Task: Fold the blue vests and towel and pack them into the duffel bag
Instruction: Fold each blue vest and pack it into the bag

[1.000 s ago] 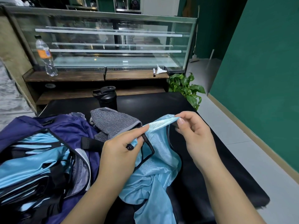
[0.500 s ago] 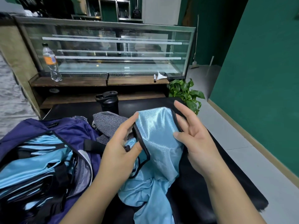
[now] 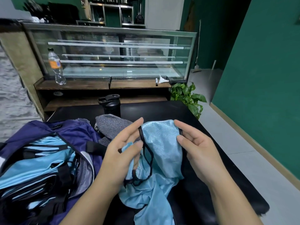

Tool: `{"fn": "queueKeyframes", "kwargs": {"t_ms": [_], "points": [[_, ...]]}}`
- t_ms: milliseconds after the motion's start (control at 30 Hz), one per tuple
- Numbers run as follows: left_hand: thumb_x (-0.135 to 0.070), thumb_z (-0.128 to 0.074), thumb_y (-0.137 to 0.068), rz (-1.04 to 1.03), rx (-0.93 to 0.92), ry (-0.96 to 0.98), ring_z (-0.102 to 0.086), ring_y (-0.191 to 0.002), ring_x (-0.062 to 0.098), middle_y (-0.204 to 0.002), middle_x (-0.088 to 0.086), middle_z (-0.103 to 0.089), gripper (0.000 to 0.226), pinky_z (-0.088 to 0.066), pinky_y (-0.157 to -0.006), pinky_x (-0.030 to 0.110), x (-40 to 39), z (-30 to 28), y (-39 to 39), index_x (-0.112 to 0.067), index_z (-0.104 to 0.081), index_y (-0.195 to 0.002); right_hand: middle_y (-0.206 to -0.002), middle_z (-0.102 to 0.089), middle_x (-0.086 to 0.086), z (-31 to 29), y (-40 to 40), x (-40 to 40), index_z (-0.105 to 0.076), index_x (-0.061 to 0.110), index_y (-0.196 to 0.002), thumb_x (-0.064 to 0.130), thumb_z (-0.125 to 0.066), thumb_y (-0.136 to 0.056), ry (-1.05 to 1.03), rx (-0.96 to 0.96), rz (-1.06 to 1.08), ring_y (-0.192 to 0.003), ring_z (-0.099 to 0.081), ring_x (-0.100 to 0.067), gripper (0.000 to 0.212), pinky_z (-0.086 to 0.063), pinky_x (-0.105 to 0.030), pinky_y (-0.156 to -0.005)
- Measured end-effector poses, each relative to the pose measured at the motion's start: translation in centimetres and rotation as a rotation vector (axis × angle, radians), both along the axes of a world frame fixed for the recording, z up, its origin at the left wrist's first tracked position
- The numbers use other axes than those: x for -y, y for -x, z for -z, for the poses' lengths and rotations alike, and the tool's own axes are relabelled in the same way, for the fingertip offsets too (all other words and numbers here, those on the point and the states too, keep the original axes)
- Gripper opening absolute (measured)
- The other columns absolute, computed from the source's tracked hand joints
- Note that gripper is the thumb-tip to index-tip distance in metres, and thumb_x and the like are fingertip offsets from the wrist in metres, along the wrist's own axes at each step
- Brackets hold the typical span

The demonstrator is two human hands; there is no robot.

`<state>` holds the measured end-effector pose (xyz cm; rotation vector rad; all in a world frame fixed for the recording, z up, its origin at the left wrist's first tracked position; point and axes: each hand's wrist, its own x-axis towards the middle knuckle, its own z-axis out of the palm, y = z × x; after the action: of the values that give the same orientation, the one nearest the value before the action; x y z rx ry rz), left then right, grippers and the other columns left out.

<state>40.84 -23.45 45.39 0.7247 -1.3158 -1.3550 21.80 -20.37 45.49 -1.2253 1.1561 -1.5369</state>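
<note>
A light blue vest [image 3: 162, 150] with black trim is held up over the black table [image 3: 162, 109]. My left hand [image 3: 123, 151] grips its left side, with fingers curled round the cloth and the trim. On the other side, my right hand [image 3: 194, 146] pinches the vest's right edge between thumb and fingers. The vest's lower part hangs crumpled down to the table. At the left lies the open navy duffel bag [image 3: 69, 132], with several folded blue vests [image 3: 37, 164] inside. A grey striped towel [image 3: 112, 127] lies behind my left hand, beside the bag.
A black bottle [image 3: 112, 104] stands on the table behind the towel. Beyond are a wooden shelf [image 3: 81, 85] with a clear plastic bottle [image 3: 56, 67] and a glass display case. A green plant [image 3: 188, 96] sits at the table's far right corner; the floor and a green wall lie right.
The vest strap that was stretched between my hands has been spread into a wide panel. Both hands moved apart along its edges, and the camera tilted up a little.
</note>
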Motion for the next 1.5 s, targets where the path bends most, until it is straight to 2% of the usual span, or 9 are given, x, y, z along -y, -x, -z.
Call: {"fn": "queueKeyframes", "kwargs": {"t_ms": [67, 133, 267, 500, 700, 833, 1067, 1300, 1500], "points": [[-0.019, -0.073, -0.081, -0.113, 0.132, 0.001, -0.057, -0.058, 0.022, -0.077, 0.0, -0.068, 0.04, -0.057, -0.072, 0.035, 0.5, 0.1, 0.6, -0.033, -0.065, -0.117, -0.124, -0.064, 0.015, 0.2, 0.0, 0.0, -0.066, 0.034, -0.113, -0.011, -0.051, -0.09, -0.023, -0.007, 0.0, -0.124, -0.051, 0.0, 0.053, -0.036, -0.039, -0.111], [-0.017, -0.07, -0.082, -0.165, 0.258, 0.068, -0.063, -0.097, 0.001, -0.098, -0.018, -0.07, 0.037, -0.048, -0.099, 0.031, 1.0, 0.3, 1.0, -0.04, -0.065, -0.11, -0.129, -0.06, 0.02, 0.3, 0.0, -0.2, -0.061, 0.037, -0.119, -0.016, -0.047, -0.088, -0.044, -0.012, -0.032, -0.127, -0.047, 0.002, 0.063, -0.035, -0.039, -0.112], [-0.017, -0.073, -0.083, -0.026, 0.311, 0.049, -0.057, -0.115, 0.001, -0.115, -0.019, -0.067, 0.045, -0.041, -0.107, 0.037, 1.6, 1.0, 1.3, -0.044, -0.061, -0.117, -0.13, -0.057, 0.024, 0.6, 0.6, -0.5, -0.056, 0.035, -0.124, -0.021, -0.041, -0.087, -0.077, -0.004, -0.064, -0.127, -0.047, 0.003, 0.069, -0.037, -0.036, -0.111], [-0.051, -0.076, -0.061, 0.029, 0.401, -0.211, -0.063, -0.106, 0.013, -0.118, 0.002, -0.064, 0.069, -0.049, -0.095, 0.036, 1.7, 3.6, 2.5, -0.047, -0.048, -0.124, -0.132, -0.057, 0.02, 1.7, 2.0, -1.6, -0.057, 0.035, -0.124, -0.022, -0.039, -0.085, -0.115, 0.023, -0.044, -0.128, -0.048, -0.001, 0.072, -0.044, -0.03, -0.105], [-0.043, -0.069, -0.082, 0.181, 0.491, -0.326, -0.066, -0.102, 0.02, -0.101, -0.003, -0.073, 0.025, -0.045, -0.101, 0.041, -1.0, 5.9, 3.9, -0.021, -0.073, -0.092, -0.134, -0.057, 0.014, 4.1, 3.2, -3.6, -0.058, 0.033, -0.121, -0.026, -0.031, -0.078, -0.242, 0.038, 0.014, -0.126, -0.049, -0.002, 0.078, -0.04, -0.031, -0.107], [-0.057, -0.063, -0.075, 0.132, 0.501, -0.292, -0.063, -0.107, 0.012, -0.107, -0.01, -0.071, 0.037, -0.043, -0.104, 0.039, -1.9, 6.6, 4.1, -0.028, -0.073, -0.095, -0.119, -0.063, 0.019, 5.2, 3.5, -4.9, -0.053, 0.032, -0.126, -0.019, -0.043, -0.076, -0.282, 0.069, -0.013, -0.106, -0.062, 0.002, 0.072, -0.053, -0.02, -0.077], [-0.021, -0.062, -0.09, 0.0, 0.411, -0.124, -0.063, -0.082, 0.014, -0.087, -0.013, -0.069, 0.031, -0.049, -0.081, 0.021, -3.7, 6.8, 3.2, -0.042, -0.057, -0.111, -0.109, -0.07, -0.013, 5.7, 3.7, -7.4, -0.071, 0.022, -0.109, -0.011, -0.043, -0.092, -0.321, -0.072, 0.02, -0.107, -0.064, -0.031, 0.047, -0.051, -0.041, -0.096], [-0.009, -0.063, -0.089, -0.084, 0.569, 0.168, -0.035, -0.042, 0.004, -0.083, -0.009, -0.064, 0.029, -0.032, -0.046, 0.008, -6.7, 5.9, 2.2, -0.037, -0.066, -0.098, -0.094, -0.072, -0.005, 4.9, 2.8, -9.8, -0.067, 0.03, -0.114, 0.002, -0.06, -0.089, -0.24, -0.283, 0.083, -0.086, -0.063, -0.009, 0.039, -0.05, -0.028, -0.088], [-0.021, -0.067, -0.088, -0.262, 0.893, 0.423, -0.06, -0.078, 0.002, -0.103, -0.015, -0.065, 0.026, -0.04, -0.076, 0.013, -8.8, 5.3, 1.5, -0.028, -0.07, -0.112, -0.118, -0.062, 0.013, 4.3, 1.4, -11.9, -0.056, 0.026, -0.13, 0.012, -0.067, -0.087, -0.25, -0.58, 0.124, -0.106, -0.059, -0.001, 0.046, -0.045, -0.02, -0.097]]}}
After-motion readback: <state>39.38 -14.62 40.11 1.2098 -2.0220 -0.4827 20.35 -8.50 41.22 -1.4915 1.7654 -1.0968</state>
